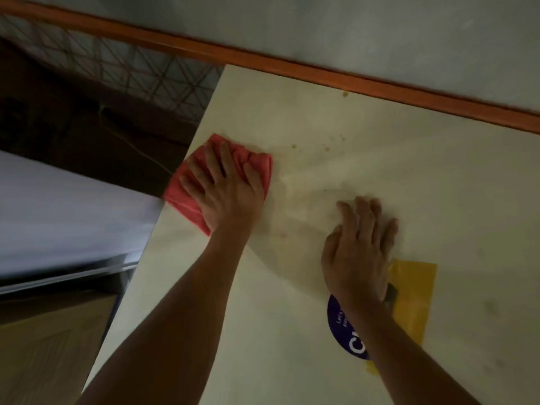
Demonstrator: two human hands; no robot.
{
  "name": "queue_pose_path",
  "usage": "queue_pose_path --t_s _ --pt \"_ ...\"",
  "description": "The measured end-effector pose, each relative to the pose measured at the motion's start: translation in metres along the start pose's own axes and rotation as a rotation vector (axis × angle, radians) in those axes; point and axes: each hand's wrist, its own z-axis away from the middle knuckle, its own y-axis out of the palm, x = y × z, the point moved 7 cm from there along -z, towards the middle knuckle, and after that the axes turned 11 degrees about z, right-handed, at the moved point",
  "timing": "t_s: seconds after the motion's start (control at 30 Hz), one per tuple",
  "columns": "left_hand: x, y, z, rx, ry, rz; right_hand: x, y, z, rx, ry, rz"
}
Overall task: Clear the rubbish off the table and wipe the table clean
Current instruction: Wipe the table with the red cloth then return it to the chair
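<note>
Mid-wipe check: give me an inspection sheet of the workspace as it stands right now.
Surface: pale table, small yellowish specks and smudges unwiped near the far edge.
Job's things: red cloth at the table's left edge.
Clutter: yellow bag with blue round logo lying flat on the table.
Grippers: left hand pressed flat on the cloth; right hand flat on the table, its wrist over the bag.
Cables: thin cord on the dark floor beyond the table.
Surroundings: orange wall trim, wire mesh panel.
</note>
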Motion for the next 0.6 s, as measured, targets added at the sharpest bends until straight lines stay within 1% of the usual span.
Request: queue_pose_path --t_s 0.07,0.17,0.23,0.37,0.43,0.5,0.6 --pt "-0.018 0.006 -0.015 0.007 0.043 -0.006 0.004 0.000 0.002 0.032 -0.011 0.017" --pt "-0.051 0.017 -0.035 0.075 0.115 0.016 0.003 0.001 0.001 0.061 -0.011 0.022" --pt "-0.069 0.022 -0.043 0.090 0.169 0.011 0.002 0.002 -0.001 0.077 -0.003 0.018" --pt "-0.103 0.030 -0.047 0.108 0.250 0.016 0.003 0.000 0.000 0.101 -0.001 0.032" --pt "-0.121 0.034 -0.042 0.143 0.314 0.018 0.003 0.000 0.002 0.103 0.002 0.038" --pt "-0.141 0.039 -0.029 0.204 0.426 0.023 0.002 -0.001 0.003 0.104 0.005 0.034" --pt "-0.159 0.045 -0.001 0.293 0.656 0.013 0.003 -0.002 0.002 0.099 0.007 0.031"
